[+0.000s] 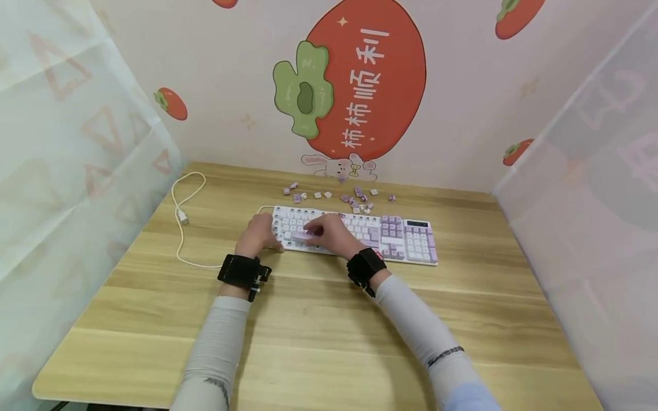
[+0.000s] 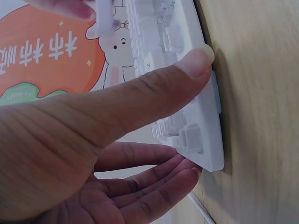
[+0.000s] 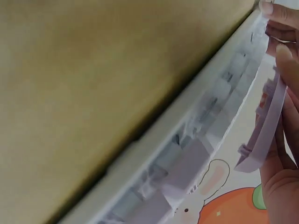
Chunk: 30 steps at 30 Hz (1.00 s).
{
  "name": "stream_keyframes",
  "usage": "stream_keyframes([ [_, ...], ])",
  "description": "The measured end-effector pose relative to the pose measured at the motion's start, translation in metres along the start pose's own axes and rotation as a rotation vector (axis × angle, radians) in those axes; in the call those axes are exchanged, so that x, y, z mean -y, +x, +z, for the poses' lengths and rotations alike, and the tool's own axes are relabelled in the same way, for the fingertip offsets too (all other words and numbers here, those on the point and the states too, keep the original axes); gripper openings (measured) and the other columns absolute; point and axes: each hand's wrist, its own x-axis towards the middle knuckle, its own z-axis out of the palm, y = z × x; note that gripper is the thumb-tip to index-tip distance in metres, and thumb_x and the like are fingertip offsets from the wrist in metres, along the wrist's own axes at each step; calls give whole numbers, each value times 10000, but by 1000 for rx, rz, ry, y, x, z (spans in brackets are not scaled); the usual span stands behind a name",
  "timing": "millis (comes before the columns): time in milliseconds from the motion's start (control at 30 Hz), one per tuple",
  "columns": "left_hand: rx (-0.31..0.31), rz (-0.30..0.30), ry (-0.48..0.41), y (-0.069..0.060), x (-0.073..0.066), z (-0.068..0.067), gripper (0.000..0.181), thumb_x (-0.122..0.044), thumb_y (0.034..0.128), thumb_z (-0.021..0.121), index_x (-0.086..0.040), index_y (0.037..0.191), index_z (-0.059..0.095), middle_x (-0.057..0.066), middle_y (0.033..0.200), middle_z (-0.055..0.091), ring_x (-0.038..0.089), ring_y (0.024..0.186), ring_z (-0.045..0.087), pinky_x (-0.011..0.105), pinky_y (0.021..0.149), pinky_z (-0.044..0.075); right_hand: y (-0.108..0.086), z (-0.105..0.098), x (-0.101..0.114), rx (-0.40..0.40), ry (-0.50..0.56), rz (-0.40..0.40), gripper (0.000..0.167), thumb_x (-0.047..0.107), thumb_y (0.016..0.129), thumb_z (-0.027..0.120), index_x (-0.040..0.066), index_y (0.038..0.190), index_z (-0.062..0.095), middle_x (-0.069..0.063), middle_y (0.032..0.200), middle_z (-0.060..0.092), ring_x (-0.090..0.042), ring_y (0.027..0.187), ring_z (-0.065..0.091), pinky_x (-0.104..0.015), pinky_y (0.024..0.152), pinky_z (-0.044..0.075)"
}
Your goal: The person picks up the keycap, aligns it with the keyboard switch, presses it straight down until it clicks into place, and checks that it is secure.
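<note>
A white keyboard [image 1: 421,264] with white and purple keys lies on the table, several key sockets bare along its left and front parts. My left hand [image 1: 257,235] grips its left end; in the left wrist view the thumb [image 2: 154,93] presses the front edge and the fingers lie at the side. Above the keyboard's left half, my right hand [image 1: 335,235] pinches a long purple keycap [image 1: 302,235]. The right wrist view shows this keycap [image 3: 266,126] held off the keyboard [image 3: 140,154], its stems facing the keys.
Loose purple and white keycaps [image 1: 358,192] lie scattered behind the keyboard, near the wall. A white cable [image 1: 181,240] with a USB plug [image 1: 183,218] loops over the table's left part. Patterned sheets stand on both sides.
</note>
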Motion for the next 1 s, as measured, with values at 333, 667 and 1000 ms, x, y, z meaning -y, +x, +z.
stream_keyframes([
  [333,5,23,40,-1,-1,-1,716,-142,686,927,173,1198,538,272,1132,578,334,955,516,494,922,495,-15,3,-1,-9,-67,77,227,103,828,839,58,1044,786,-59,988,758,-144,873,674,-261,793,546],
  [667,17,21,46,0,-2,-1,721,-155,706,920,172,1219,532,275,1154,573,335,966,511,486,924,487,-15,-3,-3,25,-85,66,239,90,797,862,28,1013,779,-70,945,745,-148,840,662,-250,766,542],
  [1000,14,28,59,-1,-1,-1,709,-157,716,916,177,1216,541,282,1164,579,337,976,516,492,938,485,-22,-8,5,86,-112,34,228,-69,812,785,1,1029,781,-115,1014,767,-206,927,707,-283,841,564],
])
